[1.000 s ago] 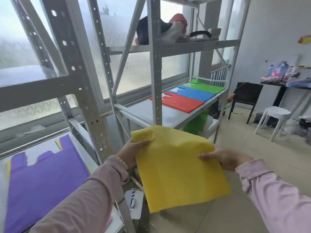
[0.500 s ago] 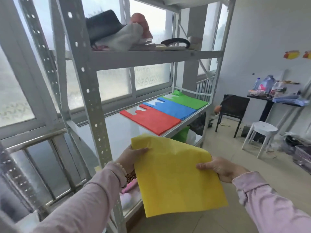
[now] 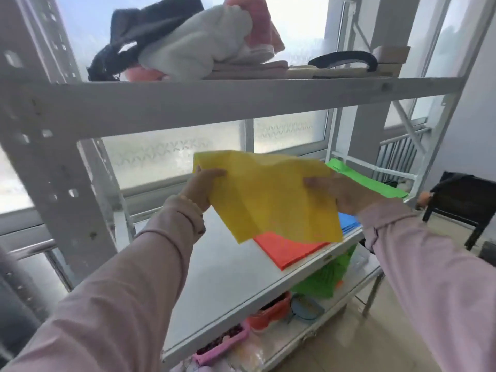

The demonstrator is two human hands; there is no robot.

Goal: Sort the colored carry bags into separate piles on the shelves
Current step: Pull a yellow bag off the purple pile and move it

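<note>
A yellow carry bag [image 3: 271,200] is held flat in the air above the middle shelf [image 3: 220,269]. My left hand [image 3: 202,187] grips its left edge and my right hand [image 3: 341,191] grips its right edge. Under the yellow bag, a red bag pile [image 3: 288,249] lies on the shelf, partly covered. Past it a blue bag pile [image 3: 349,224] shows only a corner, and a green bag pile [image 3: 367,181] lies furthest right.
White metal shelf posts [image 3: 53,167] stand to my left. The upper shelf [image 3: 241,95] holds clothes and a black headband. Below are pink and orange containers [image 3: 222,345] and a green bundle [image 3: 322,280]. A black chair [image 3: 464,202] stands at the right.
I have stepped closer to the right shelf unit and lifted the yellow bag up and forward; it now hangs over the middle shelf, covering part of the red and blue piles.
</note>
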